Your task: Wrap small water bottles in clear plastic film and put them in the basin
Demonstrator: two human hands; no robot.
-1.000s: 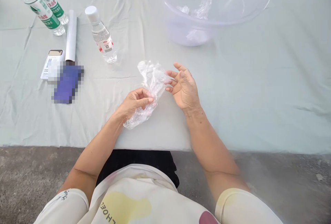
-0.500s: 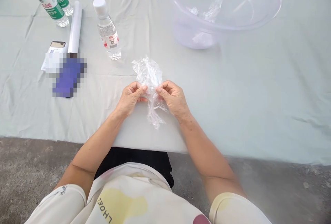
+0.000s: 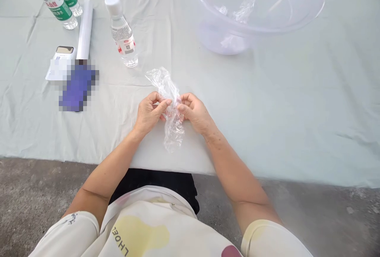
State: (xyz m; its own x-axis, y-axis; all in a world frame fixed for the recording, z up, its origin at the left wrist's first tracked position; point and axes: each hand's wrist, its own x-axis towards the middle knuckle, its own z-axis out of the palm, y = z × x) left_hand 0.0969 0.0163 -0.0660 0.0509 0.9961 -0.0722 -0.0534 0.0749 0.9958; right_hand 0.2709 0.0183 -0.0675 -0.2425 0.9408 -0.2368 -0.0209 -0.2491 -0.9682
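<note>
A crumpled piece of clear plastic film (image 3: 171, 124) hangs between my two hands, above the cloth near the table's front edge. My left hand (image 3: 150, 111) pinches its left side between thumb and fingers. From the other side my right hand (image 3: 194, 111) grips it, thumb on top and fingers curled underneath. One loose end of the film spreads up and left beyond the hands; another droops toward me. Some fingertips are hidden behind the film.
A small water bottle (image 3: 124, 41) with a white cap stands beyond my left hand. Farther left are two green-labelled bottles (image 3: 55, 5), a white roll (image 3: 85, 31) and a blurred purple object (image 3: 77, 88). A translucent basin (image 3: 219, 37) holding crumpled film stands at the back right.
The film has turned and bunched narrower between my hands, its upper end shifting left. My hands have come slightly closer together. The things on the table stay in place.
</note>
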